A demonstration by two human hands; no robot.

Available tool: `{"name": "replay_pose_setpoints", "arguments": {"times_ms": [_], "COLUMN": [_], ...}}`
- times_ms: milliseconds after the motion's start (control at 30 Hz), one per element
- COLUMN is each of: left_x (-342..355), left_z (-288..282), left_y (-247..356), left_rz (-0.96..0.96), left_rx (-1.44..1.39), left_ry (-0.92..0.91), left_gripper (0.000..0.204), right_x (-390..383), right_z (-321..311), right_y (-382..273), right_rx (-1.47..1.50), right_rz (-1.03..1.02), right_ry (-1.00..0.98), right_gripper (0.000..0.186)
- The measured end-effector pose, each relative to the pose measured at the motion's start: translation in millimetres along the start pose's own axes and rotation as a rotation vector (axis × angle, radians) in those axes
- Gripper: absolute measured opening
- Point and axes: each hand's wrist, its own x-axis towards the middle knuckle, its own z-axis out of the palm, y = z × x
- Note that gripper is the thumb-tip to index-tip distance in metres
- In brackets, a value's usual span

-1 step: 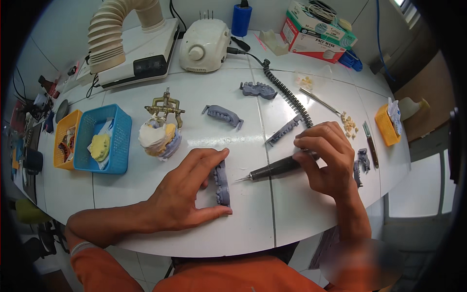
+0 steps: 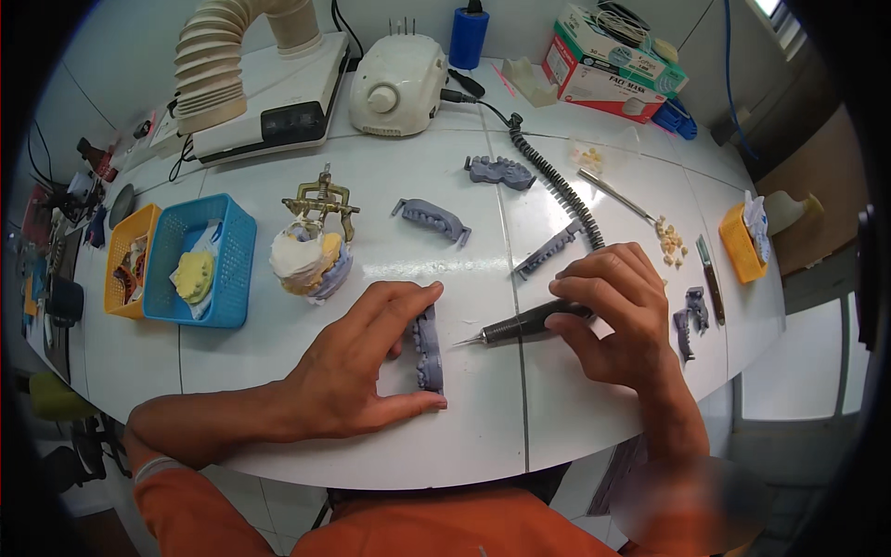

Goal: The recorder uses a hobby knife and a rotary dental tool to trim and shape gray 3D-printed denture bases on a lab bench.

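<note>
My left hand (image 2: 357, 367) spans a grey-purple dental arch model (image 2: 428, 353) that stands on edge on the table. The index fingertip is at its far end and the thumb at its near end. To the right, my right hand (image 2: 617, 320) curls over the rear of a black rotary handpiece (image 2: 524, 325), with thumb and fingers on either side of it. The handpiece's thin pointed bur faces the model, a short gap away. A black coiled cord (image 2: 557, 176) runs back from behind that hand to a white control unit (image 2: 397, 88).
More grey dental models (image 2: 432, 220) lie beyond my hands. An articulator (image 2: 320, 200) with a cast stands left, beside a blue basket (image 2: 243, 269). At right are loose tooth-coloured pieces (image 2: 670, 241), a knife (image 2: 711, 283) and an orange basket (image 2: 740, 243).
My right hand has moved a little left and nearer, and its thumb and fingers are now further along the handpiece. The left hand still holds the dental model. The whole view has shifted slightly.
</note>
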Motion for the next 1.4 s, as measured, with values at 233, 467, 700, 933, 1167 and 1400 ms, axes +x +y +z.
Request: {"name": "replay_pose_setpoints", "arguments": {"times_ms": [233, 467, 700, 933, 1167, 1400], "left_x": [-6, -6, -6, -6, -5, -5], "left_z": [2, 2, 3, 3, 2, 2], "left_y": [-2, -4, -4, -4, -3, -3], "left_rz": [-0.015, -0.009, 0.001, -0.002, 0.002, 0.005], "left_rx": [-0.016, -0.028, -0.041, -0.049, -0.044, -0.033], "left_ry": [-0.001, 0.005, 0.029, 0.024, 0.021, 0.016], "left_gripper": [0.111, 0.109, 0.103, 0.102, 0.102, 0.103], "right_x": [-3, -11, -13, -11, -10, -10], "right_z": [17, 28, 31, 33, 34, 34], "right_y": [-10, -27, -35, -36, -36, -36], "right_rx": [-0.028, 0.031, -0.076, -0.136, -0.148, -0.150], "right_rz": [-0.049, -0.131, -0.120, -0.136, -0.144, -0.142], "right_ry": [-0.231, -0.204, -0.242, -0.196, -0.199, -0.192], "right_gripper": [0.039, 0.046, 0.043, 0.048, 0.048, 0.047]}}
